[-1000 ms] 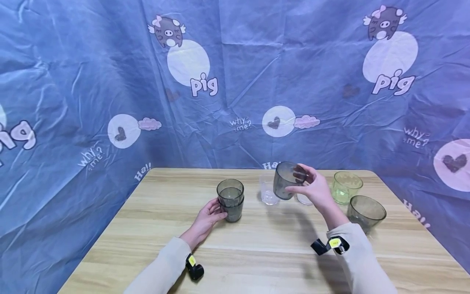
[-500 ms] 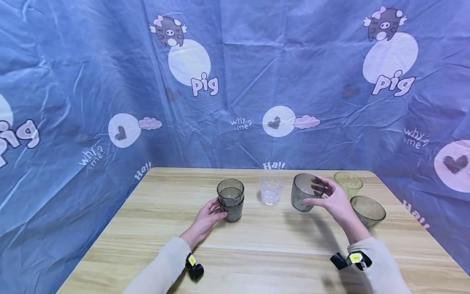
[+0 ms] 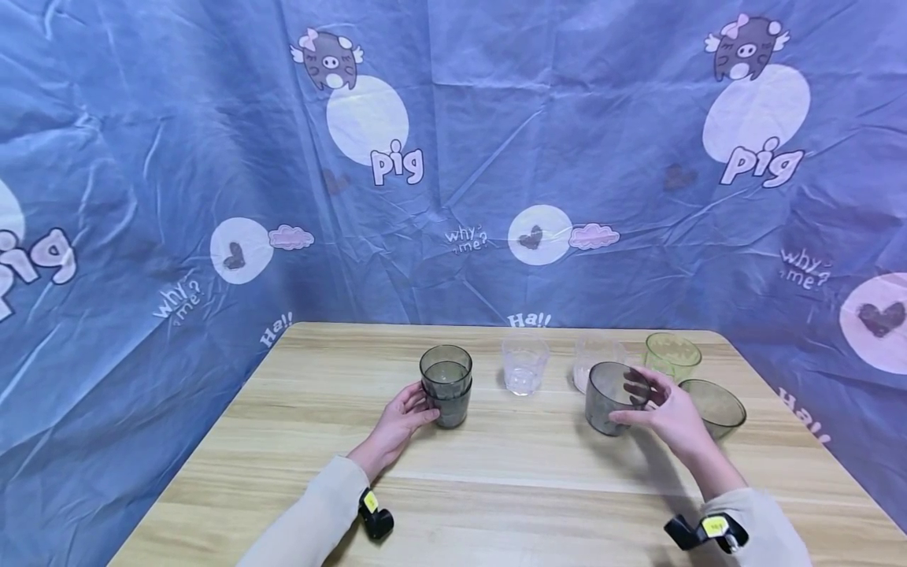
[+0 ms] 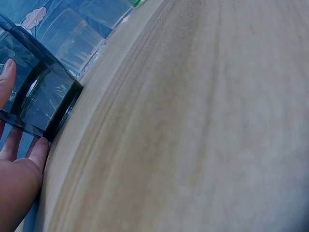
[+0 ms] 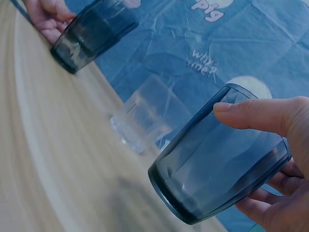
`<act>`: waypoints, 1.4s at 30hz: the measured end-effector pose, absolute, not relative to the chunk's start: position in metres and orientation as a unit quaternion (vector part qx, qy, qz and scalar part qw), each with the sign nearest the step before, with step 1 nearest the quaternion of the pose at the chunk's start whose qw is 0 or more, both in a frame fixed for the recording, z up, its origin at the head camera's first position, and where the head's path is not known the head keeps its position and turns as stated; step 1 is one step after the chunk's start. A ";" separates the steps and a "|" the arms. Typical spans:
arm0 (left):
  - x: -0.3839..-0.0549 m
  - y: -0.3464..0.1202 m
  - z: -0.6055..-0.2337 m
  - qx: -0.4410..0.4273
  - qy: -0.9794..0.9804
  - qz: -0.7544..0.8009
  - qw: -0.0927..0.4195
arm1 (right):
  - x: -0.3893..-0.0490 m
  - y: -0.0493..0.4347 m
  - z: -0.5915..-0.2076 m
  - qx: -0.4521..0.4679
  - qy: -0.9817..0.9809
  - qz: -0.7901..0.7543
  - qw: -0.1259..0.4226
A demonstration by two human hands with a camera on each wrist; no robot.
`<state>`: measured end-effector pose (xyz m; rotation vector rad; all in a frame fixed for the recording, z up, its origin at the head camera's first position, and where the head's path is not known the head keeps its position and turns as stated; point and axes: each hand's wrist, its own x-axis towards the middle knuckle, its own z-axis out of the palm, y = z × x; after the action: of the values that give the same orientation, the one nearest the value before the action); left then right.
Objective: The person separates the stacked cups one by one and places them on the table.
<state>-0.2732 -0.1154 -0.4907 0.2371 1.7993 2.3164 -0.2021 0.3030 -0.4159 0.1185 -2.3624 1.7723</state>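
My left hand (image 3: 402,421) grips the lower part of two nested smoky-grey cups (image 3: 448,405), which stand upright on the table. Its thumb lies on the near side and its fingers reach behind. In the left wrist view the stack (image 4: 46,92) shows at the left edge. My right hand (image 3: 673,416) holds another smoky-grey cup (image 3: 602,405), mouth up, between thumb and fingers. The right wrist view shows this cup (image 5: 217,164) over the table, its shadow below, and the thumb pressed on its wall.
Two clear cups, one at centre back (image 3: 523,374) and one partly behind the held cup (image 3: 591,354), stand on the wooden table (image 3: 354,354). At the right are a green cup (image 3: 671,350) and another smoky-grey cup (image 3: 719,405), partly hidden by my hand. A blue cloth backdrop (image 3: 453,118) hangs behind.
My right hand has carried its grey cup rightward, down and nearer me, from in front of the clear cups. The left hand and its stack have stayed put.
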 end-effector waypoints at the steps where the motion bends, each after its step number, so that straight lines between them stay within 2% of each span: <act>1: -0.273 -0.115 -0.491 0.080 0.608 0.784 0.100 | -0.201 0.304 -0.418 0.038 -0.798 0.594 0.092; 15: -0.273 -0.117 -0.490 0.082 0.612 0.781 0.095 | -0.198 0.310 -0.442 0.055 -0.812 0.573 0.096; 31: -0.274 -0.116 -0.488 0.081 0.610 0.782 0.099 | -0.196 0.313 -0.442 0.108 -0.790 0.598 0.084; 42: -0.273 -0.116 -0.489 0.079 0.612 0.780 0.100 | -0.195 0.320 -0.427 0.126 -0.816 0.555 0.096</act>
<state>-0.2734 -0.1161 -0.4887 0.2349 1.8089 2.3063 -0.1945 0.3201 -0.4269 0.3741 -2.4193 1.6451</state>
